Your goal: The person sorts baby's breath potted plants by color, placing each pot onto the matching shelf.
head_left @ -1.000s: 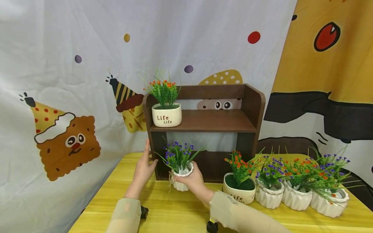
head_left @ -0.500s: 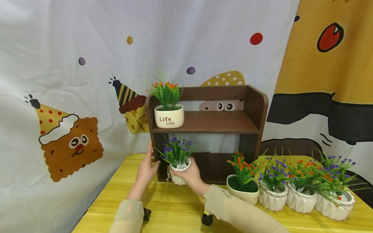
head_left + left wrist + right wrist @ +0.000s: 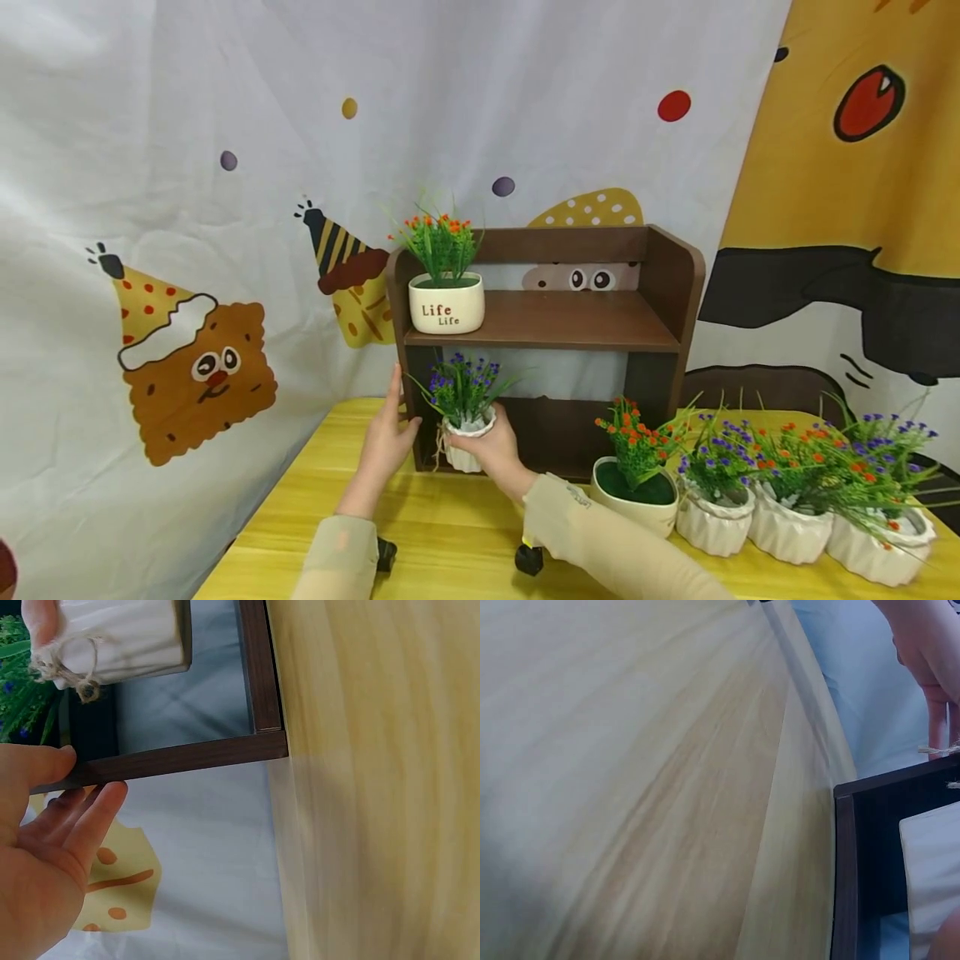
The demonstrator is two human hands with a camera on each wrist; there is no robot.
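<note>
My right hand (image 3: 498, 448) grips a small white ribbed flower pot (image 3: 462, 457) with purple flowers and a twine bow. The pot is upright at the left of the lower opening of a dark brown two-tier shelf (image 3: 570, 321), near its bottom board; the left wrist view shows the pot (image 3: 124, 637) inside the frame. My left hand (image 3: 385, 450) holds the shelf's left side panel (image 3: 180, 755), thumb on the inner side and fingertips on the outer side. On the upper tier at left stands a cream "Life" planter (image 3: 447, 306) with orange flowers.
Right of the shelf's front stand another cream planter (image 3: 637, 496) with orange flowers and several white ribbed pots (image 3: 716, 523) in a row. The yellow wood-grain table (image 3: 442, 533) lies under everything. A cartoon-printed curtain (image 3: 247, 208) hangs behind.
My right hand has carried the purple-flowered pot forward into the shelf's lower left opening. My left hand stays at the left panel. The head view has shifted slightly.
</note>
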